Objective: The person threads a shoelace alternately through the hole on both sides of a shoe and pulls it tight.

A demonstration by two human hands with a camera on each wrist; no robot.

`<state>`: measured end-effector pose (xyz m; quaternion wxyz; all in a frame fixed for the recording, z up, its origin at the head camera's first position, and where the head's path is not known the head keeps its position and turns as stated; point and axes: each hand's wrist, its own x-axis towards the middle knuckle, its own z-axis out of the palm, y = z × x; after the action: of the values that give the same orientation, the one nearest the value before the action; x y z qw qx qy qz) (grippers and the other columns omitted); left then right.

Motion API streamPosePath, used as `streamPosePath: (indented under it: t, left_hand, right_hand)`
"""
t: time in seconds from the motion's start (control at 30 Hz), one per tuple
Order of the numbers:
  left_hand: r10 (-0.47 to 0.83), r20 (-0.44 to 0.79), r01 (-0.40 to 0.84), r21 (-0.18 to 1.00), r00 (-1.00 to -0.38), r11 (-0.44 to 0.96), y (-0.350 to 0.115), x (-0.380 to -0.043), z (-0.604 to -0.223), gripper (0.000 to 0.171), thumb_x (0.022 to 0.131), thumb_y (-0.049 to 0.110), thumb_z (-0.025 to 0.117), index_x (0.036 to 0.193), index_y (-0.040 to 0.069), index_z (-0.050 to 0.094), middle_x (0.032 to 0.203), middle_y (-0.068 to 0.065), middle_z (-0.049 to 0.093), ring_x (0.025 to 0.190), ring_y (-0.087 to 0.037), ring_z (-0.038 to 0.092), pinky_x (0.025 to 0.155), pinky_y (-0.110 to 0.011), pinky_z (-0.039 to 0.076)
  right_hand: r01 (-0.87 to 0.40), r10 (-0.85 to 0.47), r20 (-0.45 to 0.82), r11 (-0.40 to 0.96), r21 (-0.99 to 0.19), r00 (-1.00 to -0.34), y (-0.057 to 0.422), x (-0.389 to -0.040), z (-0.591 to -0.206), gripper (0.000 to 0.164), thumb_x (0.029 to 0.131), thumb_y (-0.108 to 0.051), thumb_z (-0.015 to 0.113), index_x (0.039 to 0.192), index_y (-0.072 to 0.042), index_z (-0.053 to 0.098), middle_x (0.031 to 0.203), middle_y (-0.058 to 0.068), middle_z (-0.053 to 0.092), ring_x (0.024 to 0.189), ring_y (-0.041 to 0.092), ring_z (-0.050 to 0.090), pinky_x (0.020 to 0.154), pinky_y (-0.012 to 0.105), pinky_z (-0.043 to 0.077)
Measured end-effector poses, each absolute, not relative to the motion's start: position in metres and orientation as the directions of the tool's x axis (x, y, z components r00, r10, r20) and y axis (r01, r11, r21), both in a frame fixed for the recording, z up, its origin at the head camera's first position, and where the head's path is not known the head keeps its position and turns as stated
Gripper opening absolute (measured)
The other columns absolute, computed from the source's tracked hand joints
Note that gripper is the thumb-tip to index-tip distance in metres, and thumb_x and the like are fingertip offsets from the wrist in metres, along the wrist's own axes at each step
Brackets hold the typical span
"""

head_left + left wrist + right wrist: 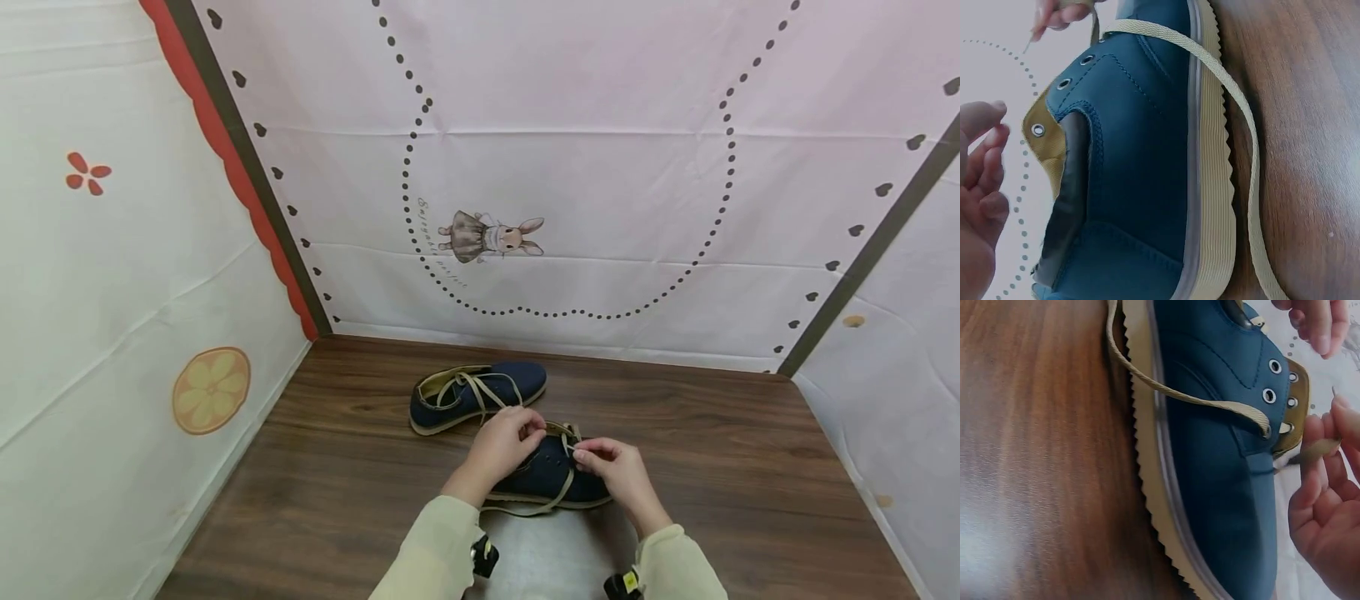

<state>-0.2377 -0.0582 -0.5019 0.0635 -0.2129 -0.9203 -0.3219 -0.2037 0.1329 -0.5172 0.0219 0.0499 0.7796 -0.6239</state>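
Note:
A navy lace-up shoe (536, 471) with a cream ridged sole sits on the wooden surface, toe to the right. My right hand (615, 471) pinches a beige shoelace (1316, 452) between thumb and fingertips beside the eyelets. The lace's other length (1252, 150) leaves a front eyelet, crosses the near side and trails on the wood. Two eyelets (1269, 395) behind it have no lace through them. At the shoe's collar, my left hand (510, 442) has bent fingers, with a gap between thumb and forefinger and nothing in them.
Behind my left hand lies the matching shoe (480, 396), its lace (476, 383) loosely across the top. A grey patch (558, 550) shows between my forearms. Printed cloth walls (600, 192) enclose the brown wooden surface (720, 458) at the back and sides.

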Motion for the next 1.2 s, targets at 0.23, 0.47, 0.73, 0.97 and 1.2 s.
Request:
streamPosePath:
  t: [0.23,0.47,0.73,0.97,1.2]
  left_hand:
    - [0.442,0.084,0.427,0.465,-0.893,0.775,-0.061,-0.23,-0.512,0.029,0.084,0.042,0.066,0.101,0.019,0.068,0.085,0.011,0.058,0.081,-0.007,0.051,0.072,-0.025,0.044]
    - [0.439,0.089,0.44,0.355,-0.894,0.825,-0.057,-0.227,-0.516,0.025,0.083,0.039,0.068,0.099,0.021,0.07,0.081,0.012,0.059,0.078,-0.007,0.053,0.073,-0.028,0.043]
    - [0.364,0.111,0.375,0.431,-0.925,0.821,-0.053,-0.227,-0.515,0.016,0.083,0.031,0.069,0.094,0.021,0.069,0.084,0.009,0.064,0.08,-0.01,0.058,0.073,-0.029,0.045]
    - [0.346,0.052,0.324,0.504,-0.937,0.8,-0.054,-0.229,-0.516,0.017,0.084,0.031,0.069,0.095,0.018,0.068,0.08,0.008,0.062,0.075,-0.01,0.057,0.07,-0.029,0.045]
    - [0.354,0.013,0.308,0.524,-0.935,0.794,-0.055,-0.229,-0.517,0.019,0.085,0.031,0.067,0.098,0.018,0.068,0.083,0.007,0.062,0.078,-0.011,0.057,0.072,-0.03,0.045]
  right_hand:
    - [0.089,0.02,-0.087,0.211,-0.973,-0.996,0.13,-0.199,-0.524,0.009,0.083,-0.001,0.067,0.083,0.007,0.063,0.072,0.011,0.065,0.066,0.017,0.063,0.067,0.033,0.052]
    - [0.134,0.068,-0.121,0.221,-0.966,-0.99,0.126,-0.198,-0.529,0.011,0.082,-0.004,0.068,0.077,0.003,0.062,0.066,0.01,0.065,0.064,0.018,0.064,0.065,0.034,0.051]
    - [0.113,-0.008,-0.118,0.257,-0.96,-0.993,0.126,-0.195,-0.526,0.008,0.087,0.0,0.061,0.091,0.007,0.064,0.076,0.014,0.068,0.072,0.022,0.067,0.063,0.03,0.05]
    - [0.114,0.01,-0.116,0.296,-0.948,-0.993,0.126,-0.195,-0.526,0.009,0.086,-0.002,0.063,0.092,0.004,0.065,0.079,0.011,0.069,0.072,0.019,0.067,0.063,0.029,0.05]
    - [0.066,0.093,-0.026,0.464,-0.883,-0.995,0.125,-0.193,-0.527,0.01,0.081,-0.014,0.072,0.077,-0.006,0.067,0.076,0.0,0.06,0.068,0.012,0.052,0.06,0.025,0.043]
